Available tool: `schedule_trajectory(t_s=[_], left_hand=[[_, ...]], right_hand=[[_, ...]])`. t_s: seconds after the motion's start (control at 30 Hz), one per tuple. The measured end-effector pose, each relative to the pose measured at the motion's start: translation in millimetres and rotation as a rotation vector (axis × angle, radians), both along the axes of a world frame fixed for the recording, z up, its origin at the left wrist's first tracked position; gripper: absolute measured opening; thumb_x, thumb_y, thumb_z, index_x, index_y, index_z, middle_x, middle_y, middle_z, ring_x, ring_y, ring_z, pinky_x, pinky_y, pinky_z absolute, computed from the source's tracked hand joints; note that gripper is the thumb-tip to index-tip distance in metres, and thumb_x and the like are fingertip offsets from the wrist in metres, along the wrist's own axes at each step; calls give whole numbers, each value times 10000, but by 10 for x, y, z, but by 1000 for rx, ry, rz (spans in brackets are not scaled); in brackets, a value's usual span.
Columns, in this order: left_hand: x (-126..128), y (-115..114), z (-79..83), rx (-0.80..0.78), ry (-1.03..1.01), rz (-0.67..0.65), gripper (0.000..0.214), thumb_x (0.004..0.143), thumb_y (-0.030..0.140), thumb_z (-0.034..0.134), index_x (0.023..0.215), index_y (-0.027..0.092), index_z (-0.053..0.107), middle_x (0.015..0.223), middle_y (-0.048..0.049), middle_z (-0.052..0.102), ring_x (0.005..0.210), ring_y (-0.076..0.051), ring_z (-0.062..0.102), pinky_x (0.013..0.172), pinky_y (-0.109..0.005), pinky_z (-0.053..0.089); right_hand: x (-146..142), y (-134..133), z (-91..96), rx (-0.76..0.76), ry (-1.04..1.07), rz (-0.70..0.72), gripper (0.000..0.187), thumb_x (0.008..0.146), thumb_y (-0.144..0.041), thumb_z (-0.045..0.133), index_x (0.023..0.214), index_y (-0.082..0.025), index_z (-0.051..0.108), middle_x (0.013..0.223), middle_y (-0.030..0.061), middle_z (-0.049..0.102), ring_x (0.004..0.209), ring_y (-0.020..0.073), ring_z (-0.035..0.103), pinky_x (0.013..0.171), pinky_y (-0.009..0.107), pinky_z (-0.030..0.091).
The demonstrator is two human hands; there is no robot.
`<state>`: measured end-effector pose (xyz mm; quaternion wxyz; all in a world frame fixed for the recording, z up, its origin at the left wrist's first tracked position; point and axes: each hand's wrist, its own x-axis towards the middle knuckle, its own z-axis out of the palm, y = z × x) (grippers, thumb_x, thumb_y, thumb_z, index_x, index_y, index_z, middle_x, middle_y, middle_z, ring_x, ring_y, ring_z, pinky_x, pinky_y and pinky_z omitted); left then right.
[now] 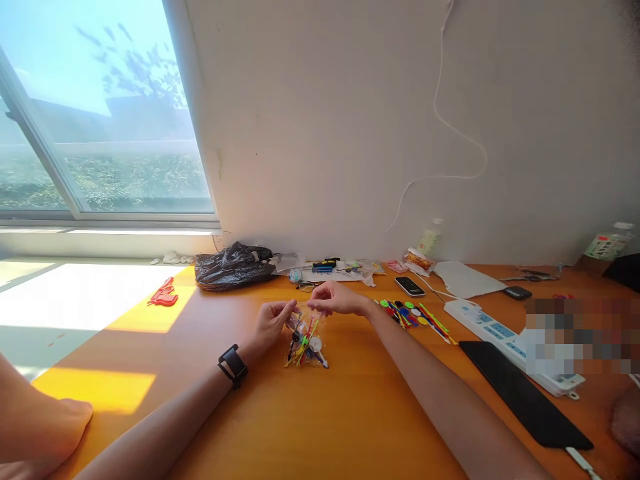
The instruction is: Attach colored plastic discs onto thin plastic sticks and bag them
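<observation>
A small clear plastic bag (pixel 306 340) of coloured sticks and little parts hangs just above the orange table (pixel 350 413). My left hand (pixel 273 322), with a black watch on its wrist, pinches the bag's top left corner. My right hand (pixel 334 298) pinches the top right edge of the same bag. Both hands are closed on the bag's upper rim.
Loose coloured sticks and discs (pixel 413 315) lie to the right, by a white power strip (pixel 500 337) and a black tablet (pixel 523 395). A phone (pixel 409 286), a black plastic bag (pixel 233 265) and small packets sit along the wall. A red piece (pixel 163 294) lies at the left.
</observation>
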<state>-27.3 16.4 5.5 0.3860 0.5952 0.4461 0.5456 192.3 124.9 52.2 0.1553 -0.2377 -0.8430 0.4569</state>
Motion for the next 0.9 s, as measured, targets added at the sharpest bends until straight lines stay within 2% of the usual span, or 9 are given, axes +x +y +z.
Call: schedule_trajectory(t_s=[0.1, 0.23, 0.43, 0.63, 0.77, 0.9], left_hand=[[19, -18, 2, 10, 10, -14, 673, 845, 771, 670, 645, 129, 678, 602, -28, 645, 554, -110, 532, 550, -219, 404], [28, -31, 21, -14, 29, -58, 646, 802, 753, 729, 634, 132, 676, 583, -23, 638, 532, -106, 518, 532, -219, 397], [-15, -2, 49, -40, -14, -54, 611, 815, 717, 743, 640, 134, 690, 600, -41, 681, 532, -110, 554, 562, -229, 445], [-33, -63, 94, -176, -3, -168, 469, 720, 553, 907, 772, 111, 762, 753, -65, 757, 654, -143, 635, 643, -247, 475], [-56, -53, 95, -256, -25, -132, 509, 660, 533, 948, 877, 103, 784, 861, -104, 791, 727, -178, 680, 676, -263, 492], [-41, -44, 117, -166, 9, -140, 532, 713, 617, 882, 880, 124, 768, 845, -86, 775, 729, -175, 656, 666, -265, 492]], right_hand=[[-62, -54, -46, -42, -18, 43, 464, 845, -603, 763, 850, -140, 730, 708, 2, 658, 611, 103, 562, 574, 215, 429], [-117, -76, -86, -67, -88, 73, 492, 792, -614, 814, 805, -130, 725, 651, -12, 627, 561, 86, 520, 536, 207, 386], [61, 44, -96, -119, -63, 41, 448, 784, -565, 836, 814, -126, 752, 653, -1, 650, 558, 94, 549, 542, 211, 413], [132, 134, -152, -168, -26, 52, 422, 760, -529, 863, 829, -121, 778, 670, 12, 677, 572, 100, 571, 565, 217, 442], [208, 189, -172, -194, -58, 51, 454, 740, -549, 874, 837, -114, 783, 694, 27, 697, 582, 105, 588, 573, 220, 461], [232, 188, -196, -221, -47, 50, 454, 747, -546, 875, 852, -115, 779, 692, 17, 686, 598, 104, 586, 597, 221, 477]])
